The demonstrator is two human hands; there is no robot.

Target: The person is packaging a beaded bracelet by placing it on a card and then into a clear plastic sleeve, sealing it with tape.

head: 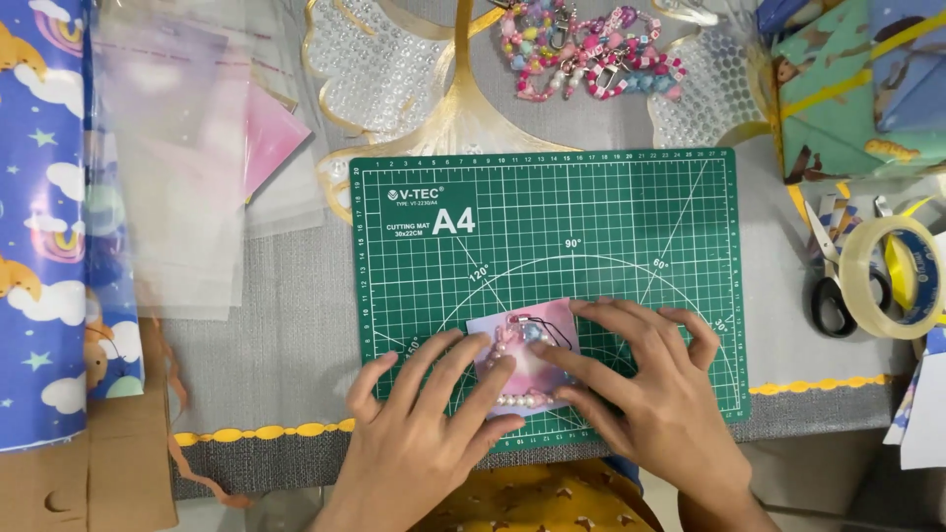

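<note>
Head view: pink card (524,340) lies beneath both hands.

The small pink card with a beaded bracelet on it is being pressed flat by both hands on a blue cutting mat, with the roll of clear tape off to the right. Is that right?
Not quite: the cutting mat is green, not blue, as the head view shows. The rest holds: the left hand and right hand press the small pink card with a beaded bracelet onto it, and the roll of clear tape lies to the right.

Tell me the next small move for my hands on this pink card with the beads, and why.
Probably press and smooth the pink card flat: both the left hand and right hand already rest on it over the cutting mat, and the bead strand sits partly under the fingers.
</note>
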